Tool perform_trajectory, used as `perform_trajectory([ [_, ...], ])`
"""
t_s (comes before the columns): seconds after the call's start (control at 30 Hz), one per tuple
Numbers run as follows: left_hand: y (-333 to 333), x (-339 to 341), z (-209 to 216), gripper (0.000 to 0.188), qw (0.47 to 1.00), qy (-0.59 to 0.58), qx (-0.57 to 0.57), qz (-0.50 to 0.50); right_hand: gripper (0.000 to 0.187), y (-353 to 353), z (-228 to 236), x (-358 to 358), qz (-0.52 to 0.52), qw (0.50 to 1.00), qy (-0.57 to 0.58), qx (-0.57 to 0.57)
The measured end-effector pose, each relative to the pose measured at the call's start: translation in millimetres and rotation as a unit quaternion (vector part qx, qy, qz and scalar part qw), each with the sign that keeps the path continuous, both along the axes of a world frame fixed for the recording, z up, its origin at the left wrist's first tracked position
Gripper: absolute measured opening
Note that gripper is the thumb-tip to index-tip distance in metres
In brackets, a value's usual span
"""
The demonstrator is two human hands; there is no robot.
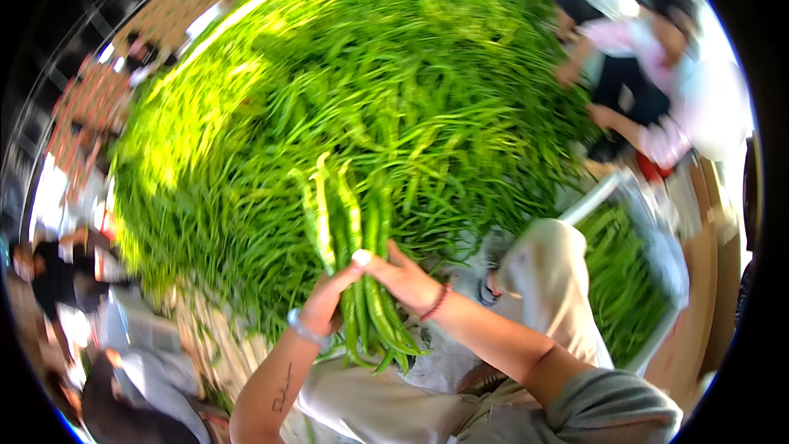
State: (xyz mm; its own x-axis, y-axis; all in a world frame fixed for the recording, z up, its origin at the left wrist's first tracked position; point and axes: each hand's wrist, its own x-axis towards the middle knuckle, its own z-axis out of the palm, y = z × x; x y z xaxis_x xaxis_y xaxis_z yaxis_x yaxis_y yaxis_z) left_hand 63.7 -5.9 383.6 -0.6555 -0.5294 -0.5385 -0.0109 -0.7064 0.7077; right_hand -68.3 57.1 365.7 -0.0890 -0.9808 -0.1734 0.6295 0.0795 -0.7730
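Observation:
Between my two hands is a bunch of long green chili peppers (362,316), their upper ends fanned out above my fingers and their lower ends hanging over my lap. My left hand (327,300) wraps the bunch from the left side. From the right, my right hand (403,279) closes round the same peppers, its thumb meeting the left one in front. The hidden fingers lie behind the bunch. Just beyond my hands rises a huge heap of green chili peppers (394,115), slightly blurred.
At my right stands a white crate (530,304) lined with clear plastic, holding more green peppers (616,279). A person in pink (649,74) crouches by the heap at the far right. Other people (66,279) sit along the left. Stacked boxes (90,107) stand at the far left.

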Motion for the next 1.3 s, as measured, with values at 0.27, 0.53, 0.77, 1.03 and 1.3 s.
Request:
perform_trajectory([
  [0.27,89.6,-94.9,68.0,0.055,0.975,-0.025,-0.221,-0.019,0.103,87.2,37.2,-56.6,-0.096,0.983,0.066,-0.143],
  [0.53,180.8,-241.4,128.3,0.056,0.953,0.141,-0.212,-0.162,0.081,192.6,94.0,-177.9,-0.205,0.947,-0.027,-0.248],
  [0.77,245.5,-342.0,64.9,0.043,0.902,0.057,-0.259,-0.342,0.042,299.3,33.6,-236.3,-0.229,0.915,-0.325,-0.076],
  [1.03,277.9,-340.8,31.0,0.054,0.864,0.032,-0.266,-0.427,0.034,389.3,-49.2,-277.2,-0.336,0.882,-0.327,-0.042],
  [1.3,197.9,-240.4,50.5,0.045,0.92,0.015,-0.277,-0.277,0.05,486.8,-130.3,-349.1,-0.545,0.8,-0.14,0.209],
])
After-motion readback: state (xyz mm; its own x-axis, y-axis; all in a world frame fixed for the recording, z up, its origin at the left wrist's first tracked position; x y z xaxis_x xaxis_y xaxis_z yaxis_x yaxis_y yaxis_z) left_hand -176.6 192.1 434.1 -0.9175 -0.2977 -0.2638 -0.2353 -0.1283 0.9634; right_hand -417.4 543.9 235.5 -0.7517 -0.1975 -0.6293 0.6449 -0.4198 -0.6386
